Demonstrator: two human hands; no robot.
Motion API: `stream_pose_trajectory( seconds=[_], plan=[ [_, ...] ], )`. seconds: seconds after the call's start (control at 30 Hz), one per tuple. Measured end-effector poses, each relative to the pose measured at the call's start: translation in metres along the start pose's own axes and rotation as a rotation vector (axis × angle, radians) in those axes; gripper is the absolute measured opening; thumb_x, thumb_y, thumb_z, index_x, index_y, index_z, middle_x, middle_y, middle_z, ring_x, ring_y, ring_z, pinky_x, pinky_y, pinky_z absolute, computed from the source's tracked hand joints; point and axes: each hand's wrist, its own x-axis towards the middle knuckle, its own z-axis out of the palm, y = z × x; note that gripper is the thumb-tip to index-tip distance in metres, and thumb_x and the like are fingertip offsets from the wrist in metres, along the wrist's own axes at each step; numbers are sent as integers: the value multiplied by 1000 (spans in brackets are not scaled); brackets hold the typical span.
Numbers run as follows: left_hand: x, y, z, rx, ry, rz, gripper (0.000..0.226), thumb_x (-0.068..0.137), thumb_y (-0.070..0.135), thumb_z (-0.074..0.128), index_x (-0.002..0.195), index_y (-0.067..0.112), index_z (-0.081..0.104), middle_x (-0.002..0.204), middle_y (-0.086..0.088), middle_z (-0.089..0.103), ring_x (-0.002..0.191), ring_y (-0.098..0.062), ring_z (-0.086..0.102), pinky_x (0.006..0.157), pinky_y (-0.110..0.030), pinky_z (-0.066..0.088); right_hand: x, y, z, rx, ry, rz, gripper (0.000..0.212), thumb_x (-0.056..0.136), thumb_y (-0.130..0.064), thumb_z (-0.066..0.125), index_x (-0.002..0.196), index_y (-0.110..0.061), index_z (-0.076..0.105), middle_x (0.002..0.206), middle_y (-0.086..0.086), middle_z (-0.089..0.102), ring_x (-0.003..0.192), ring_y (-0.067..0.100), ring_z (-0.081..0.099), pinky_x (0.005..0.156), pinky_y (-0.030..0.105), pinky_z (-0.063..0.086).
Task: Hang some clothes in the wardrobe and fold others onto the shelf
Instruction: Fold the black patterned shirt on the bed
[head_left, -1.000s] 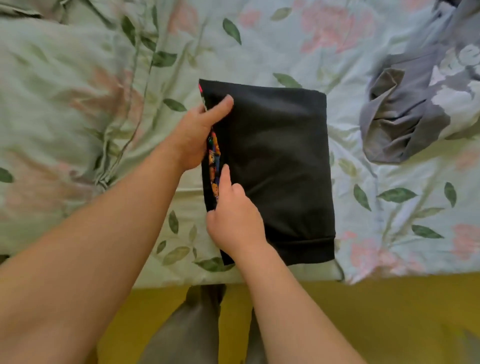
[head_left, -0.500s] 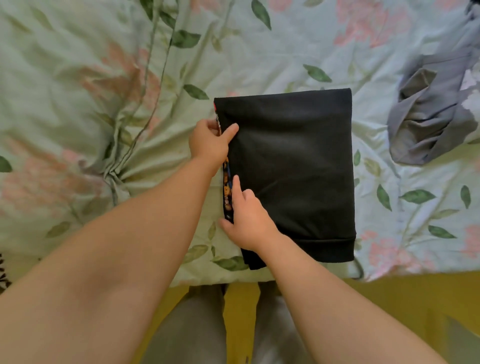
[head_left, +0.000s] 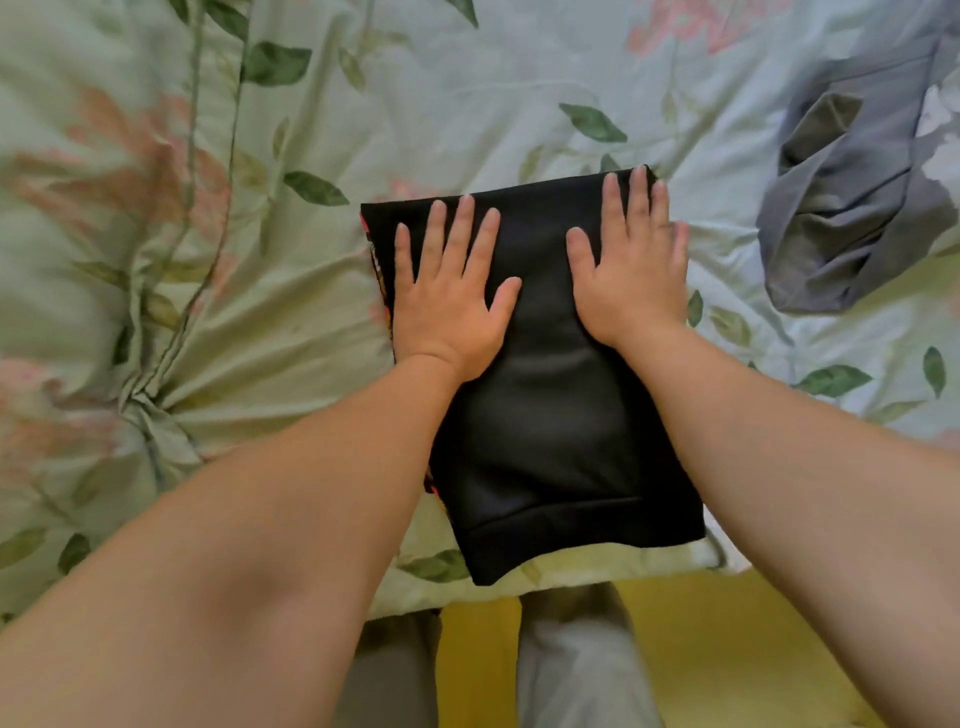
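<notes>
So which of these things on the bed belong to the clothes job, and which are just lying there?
Part of the job:
- black folded garment, with the left hand and right hand pressing flat on it
- grey crumpled garment, probably waiting its turn

Just there:
- floral bedspread
- yellow floor

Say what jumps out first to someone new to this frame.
Two flat hands, the left hand and the right hand, press side by side on the far half of a folded black garment in the middle of the floral bedspread. A crumpled grey garment lies apart at the upper right, not yet folded.
</notes>
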Motion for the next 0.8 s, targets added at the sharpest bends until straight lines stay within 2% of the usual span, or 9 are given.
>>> stream_pose_trajectory(
  seconds=[0.17, 0.3, 0.37, 0.47, 0.6, 0.8],
  plan=[
    [6, 0, 24, 30, 63, -9, 71, 96, 57, 23, 159, 27, 8, 167, 0, 5, 154, -24, 1, 122, -51, -6, 8, 9, 33, 26, 120, -4, 69, 99, -55, 20, 159, -23, 8, 167, 3, 1, 154, 22, -2, 123, 46, 1],
    [8, 5, 5, 9, -41, -27, 70, 98, 58, 16, 159, 26, 2, 167, -1, -2, 153, -22, -7, 122, -53, -5, 6, 5, 11, 8, 18, 10, 71, 99, -58, 13, 159, -21, 1, 167, 2, -6, 153, 20, -9, 123, 50, -3],
    [-2, 15, -13, 16, -50, -53, 69, 100, 55, 15, 159, 22, 1, 167, -5, -4, 153, -24, -10, 122, -54, -5, -11, 3, -5, 5, 18, 10, 71, 101, -55, 13, 159, -16, -1, 167, 4, -6, 153, 19, -9, 123, 50, -5],
    [-52, 40, -23, 11, -2, -6, 69, 101, 51, 19, 159, 17, 4, 167, -8, -2, 153, -26, -7, 122, -56, -3, -71, 8, -7, 23, 65, 29, 69, 103, -50, 18, 158, -10, 8, 167, 7, 3, 154, 21, -1, 124, 49, 0],
    [-111, 48, 15, 24, -102, 5, 73, 100, 57, 19, 158, 20, -4, 167, -4, -8, 153, -24, -11, 120, -60, 2, -130, 28, 36, -58, -25, 86, 71, 103, -52, 15, 158, -10, 0, 167, 8, -3, 153, 22, -7, 123, 52, 7],
    [-106, 42, 50, 64, -83, 12, 77, 97, 58, 21, 158, 18, -6, 166, -4, -8, 153, -26, -10, 120, -61, -3, -122, 38, 76, -76, 35, 44, 73, 102, -50, 20, 158, -8, 0, 166, 11, -2, 153, 26, -4, 123, 53, 3]
  ],
)
